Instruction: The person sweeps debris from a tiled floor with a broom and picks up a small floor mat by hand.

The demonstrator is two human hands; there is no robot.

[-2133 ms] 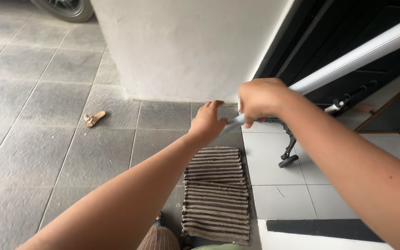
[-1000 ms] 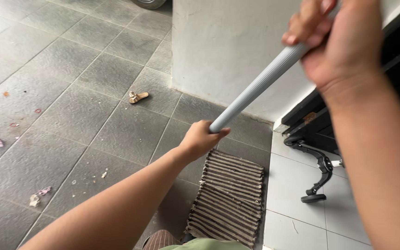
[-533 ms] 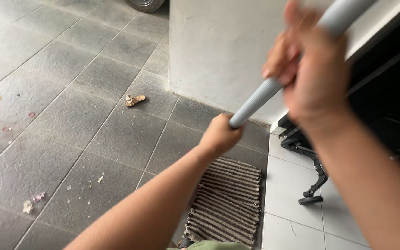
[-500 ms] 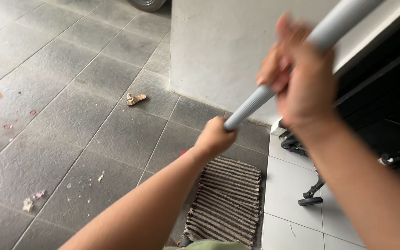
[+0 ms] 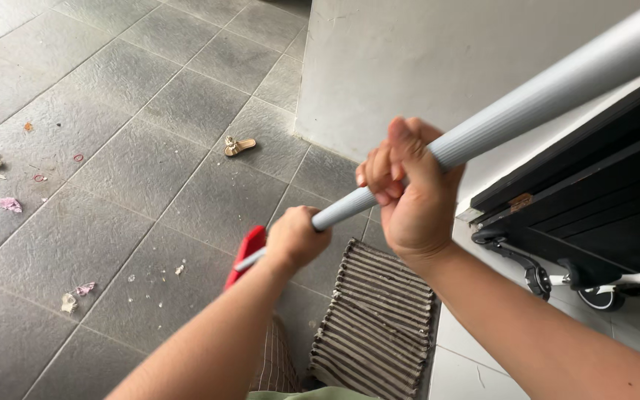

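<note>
Both hands [image 5: 357, 211] grip the grey broom handle [image 5: 527, 107], right above left.

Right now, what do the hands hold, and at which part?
Both hold the broom by its grey handle: left hand lower, right hand above it.
</note>
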